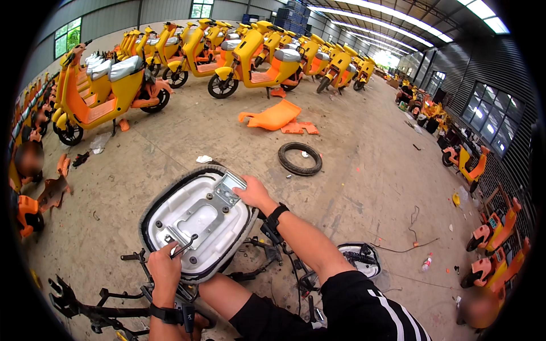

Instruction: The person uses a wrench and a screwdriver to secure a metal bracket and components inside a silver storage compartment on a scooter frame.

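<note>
An upturned scooter seat rests by my bare leg, its white plastic underside facing up inside a dark rim. A metal bracket with bolts runs across the middle of it. My right hand grips the seat's far right edge, thumb on the hinge plate. At the near left edge my left hand is closed on the seat beside a thin bent metal rod. Whether the rod is fixed to the seat or held in my fingers, I cannot tell.
A bare black scooter frame lies at lower left. Another seat-like part lies to the right. Ahead are a tire and an orange body panel. Yellow scooters stand in rows beyond. A bottle lies at right.
</note>
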Motion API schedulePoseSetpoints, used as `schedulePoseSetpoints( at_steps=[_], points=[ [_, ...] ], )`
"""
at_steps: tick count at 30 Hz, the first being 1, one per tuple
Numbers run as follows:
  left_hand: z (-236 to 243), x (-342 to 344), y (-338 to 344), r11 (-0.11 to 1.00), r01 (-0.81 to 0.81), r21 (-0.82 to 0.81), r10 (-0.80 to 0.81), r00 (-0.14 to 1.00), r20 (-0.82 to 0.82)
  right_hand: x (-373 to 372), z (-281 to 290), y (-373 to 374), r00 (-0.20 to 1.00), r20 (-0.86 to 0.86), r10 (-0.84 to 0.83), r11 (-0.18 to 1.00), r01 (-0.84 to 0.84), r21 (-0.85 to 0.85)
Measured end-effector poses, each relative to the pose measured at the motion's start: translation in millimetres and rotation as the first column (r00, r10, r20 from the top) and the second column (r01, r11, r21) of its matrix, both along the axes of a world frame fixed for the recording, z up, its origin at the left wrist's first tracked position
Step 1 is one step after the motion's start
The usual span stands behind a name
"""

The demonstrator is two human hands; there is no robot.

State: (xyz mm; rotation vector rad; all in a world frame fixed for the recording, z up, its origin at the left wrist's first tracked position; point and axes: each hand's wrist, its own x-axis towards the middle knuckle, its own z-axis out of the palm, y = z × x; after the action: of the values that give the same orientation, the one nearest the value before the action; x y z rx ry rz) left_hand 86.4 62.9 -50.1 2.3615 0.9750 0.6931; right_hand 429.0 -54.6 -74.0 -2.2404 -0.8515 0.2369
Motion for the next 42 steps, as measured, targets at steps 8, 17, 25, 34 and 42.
schedulePoseSetpoints(
  at_steps=[8,17,25,34,42],
  points=[
    [0.3,-0.8,1.2,0.999,0.012,0.045,-0.012,1.000,0.002,-0.8,-1.7,-0.5,1.000,0.012,0.017,1.000,-0.017,0.019],
    [3.5,2.0,0.0,0.999,-0.005,0.033,0.008,0.997,-0.082,0.8,-6.0,-0.6,0.996,0.085,0.009,0.997,-0.015,0.069],
    [-0.8,1.1,3.6,0.999,0.008,0.042,-0.006,0.999,-0.042,2.2,-5.0,1.0,0.994,0.110,0.004,0.998,-0.012,0.066],
    [-1.3,0.8,0.7,0.993,0.042,0.111,-0.039,0.999,-0.031,-9.7,7.8,-1.7,0.998,0.067,-0.005,0.999,0.002,0.045],
    [-0.3,5.5,0.9,0.990,-0.038,0.135,0.055,0.991,-0.125,-7.6,4.6,-2.1,0.998,0.066,-0.008,0.996,0.002,0.092]
  ],
)
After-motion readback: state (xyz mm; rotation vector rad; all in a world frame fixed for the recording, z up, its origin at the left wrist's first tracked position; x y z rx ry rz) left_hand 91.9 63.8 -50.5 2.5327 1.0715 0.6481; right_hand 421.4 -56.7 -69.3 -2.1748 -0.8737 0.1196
